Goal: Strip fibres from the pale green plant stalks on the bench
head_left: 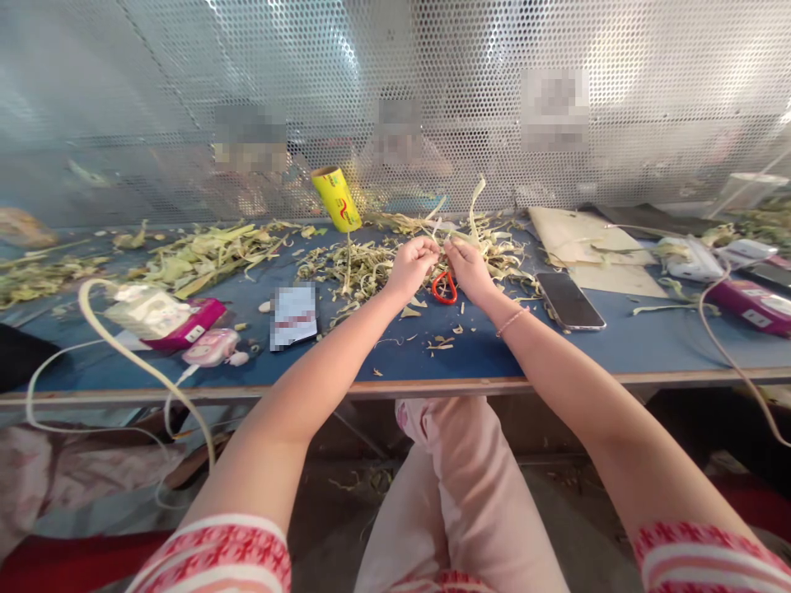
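My left hand (415, 265) and my right hand (468, 265) meet over a heap of dried, pale green plant strips (364, 259). Fingertips of both hands are pinched close together on a thin pale plant strip (440, 234), though the fingers hide most of it. Just below them, a red loop handle (444, 288), which looks like that of scissors, lies on the blue table. One long curled strip stands up behind my right hand. Small scraps (441, 343) are scattered on the table in front of my wrists.
A yellow cardboard tube (338, 199) stands on a stick behind the heap. A phone (569, 302) lies right, beside brown cardboard (587, 235); left are a card-like item (293, 317), a tissue pack (166, 317) and cables. A perforated metal screen (470, 91) closes the back.
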Demonstrator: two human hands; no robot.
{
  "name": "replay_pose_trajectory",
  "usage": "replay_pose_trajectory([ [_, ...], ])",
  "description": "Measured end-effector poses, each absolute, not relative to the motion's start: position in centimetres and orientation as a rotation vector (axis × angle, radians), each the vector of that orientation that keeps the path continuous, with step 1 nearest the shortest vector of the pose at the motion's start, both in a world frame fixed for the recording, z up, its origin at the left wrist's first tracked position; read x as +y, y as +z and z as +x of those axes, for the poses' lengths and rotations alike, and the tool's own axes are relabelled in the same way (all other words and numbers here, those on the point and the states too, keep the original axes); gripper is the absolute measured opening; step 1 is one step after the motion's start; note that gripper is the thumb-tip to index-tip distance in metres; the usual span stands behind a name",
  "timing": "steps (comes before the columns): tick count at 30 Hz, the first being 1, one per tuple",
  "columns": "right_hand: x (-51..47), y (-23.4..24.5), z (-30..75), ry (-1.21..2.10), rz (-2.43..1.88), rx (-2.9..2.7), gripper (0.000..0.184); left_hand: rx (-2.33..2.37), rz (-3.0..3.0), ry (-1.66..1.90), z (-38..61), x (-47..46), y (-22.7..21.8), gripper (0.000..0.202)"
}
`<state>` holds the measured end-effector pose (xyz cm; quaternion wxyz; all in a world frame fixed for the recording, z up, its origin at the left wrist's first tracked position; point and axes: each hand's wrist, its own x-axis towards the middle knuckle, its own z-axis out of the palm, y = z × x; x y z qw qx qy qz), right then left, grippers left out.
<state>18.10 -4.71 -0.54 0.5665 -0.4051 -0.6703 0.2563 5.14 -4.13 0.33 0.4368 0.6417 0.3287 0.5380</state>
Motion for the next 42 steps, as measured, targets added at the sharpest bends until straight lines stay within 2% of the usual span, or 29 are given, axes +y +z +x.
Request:
replay_pose_trajectory([
  [10,-4.3,-0.8,17.6,0.872,-0.912,-1.403,0.051,0.771,1.669,1.4,5.5,-4.6,0.2,0.007],
  [14,-4.6,-0.4,18.1,0.789,-0.936,-1.48,0.042,0.829,1.741,1.405,5.3,-4.5,0.3,0.011],
  [19,-4.9,-0.1,18.9,0.449,-0.998,-1.69,0.028,0.987,1.841,1.352,5.2,-4.6,0.4,0.014],
  [23,-5.0,0.0,19.2,0.344,-0.976,-1.755,0.022,0.997,1.836,1.346,5.4,-4.7,0.3,0.012],
  [35,-4.8,0.0,19.0,0.347,-1.067,-1.714,0.019,0.97,1.78,1.368,5.6,-4.9,0.6,0.013],
  [39,-4.8,0.0,18.8,0.377,-1.064,-1.691,0.015,0.901,1.49,1.363,6.0,-4.9,0.5,0.012],
  [42,-4.7,-0.1,18.7,0.39,-1.007,-1.708,0.017,0.746,1.239,1.261,6.0,-4.9,0.7,0.021],
])
